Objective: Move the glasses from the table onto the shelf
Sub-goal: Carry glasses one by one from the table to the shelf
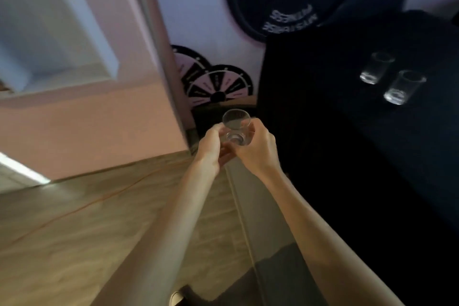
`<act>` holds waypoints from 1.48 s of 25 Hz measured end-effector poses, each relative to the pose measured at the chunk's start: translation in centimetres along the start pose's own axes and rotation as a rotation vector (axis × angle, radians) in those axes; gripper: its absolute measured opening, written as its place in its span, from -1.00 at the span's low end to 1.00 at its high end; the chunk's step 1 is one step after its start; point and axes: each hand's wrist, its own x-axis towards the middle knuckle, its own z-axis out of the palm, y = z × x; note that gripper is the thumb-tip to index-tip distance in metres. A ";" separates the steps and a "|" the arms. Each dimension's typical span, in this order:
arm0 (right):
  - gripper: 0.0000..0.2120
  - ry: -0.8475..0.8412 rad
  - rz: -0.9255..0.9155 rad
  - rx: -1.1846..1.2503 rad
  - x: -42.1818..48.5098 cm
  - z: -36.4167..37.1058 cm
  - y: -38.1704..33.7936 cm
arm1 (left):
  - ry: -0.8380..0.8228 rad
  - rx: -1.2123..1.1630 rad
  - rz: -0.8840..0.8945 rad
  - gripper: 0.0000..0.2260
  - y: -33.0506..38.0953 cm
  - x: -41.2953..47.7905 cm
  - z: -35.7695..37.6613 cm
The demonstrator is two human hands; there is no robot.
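Hands meet in the middle of the view around a single clear glass. The left hand wraps its fingers against the glass's left side and base, and the right hand closes over its right side, so both are grasping it at once. The glass is carried in the air, tilted so that its open rim faces up and away, above the wooden floor and just off the near left corner of the table.

That table is draped in black cloth and fills the right side of the view. Two more glasses stand upright on it, well apart from the hands: a farther glass and a nearer glass, just beside each other and perhaps touching, though blur makes this hard to judge.

Behind the table, a large black weight plate marked 25 KG leans against the pale wall. Two smaller pink and black plates sit lower down near the floor. A pink panel fills the left side.
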 end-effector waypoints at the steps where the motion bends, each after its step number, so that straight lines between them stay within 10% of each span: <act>1: -0.52 -0.044 -0.019 -0.004 -0.3 2.4 -1.7 | 0.041 -0.029 0.018 -0.73 0.8 -0.3 -2.9; 16: -0.44 -0.475 -0.239 0.113 -6.2 41.3 -27.0 | 0.458 -0.300 0.200 -0.80 15.1 -2.6 -46.8; 37: -0.50 -0.705 -0.490 0.170 14.1 67.6 -51.2 | 0.678 -0.349 0.453 -0.73 42.5 11.7 -67.8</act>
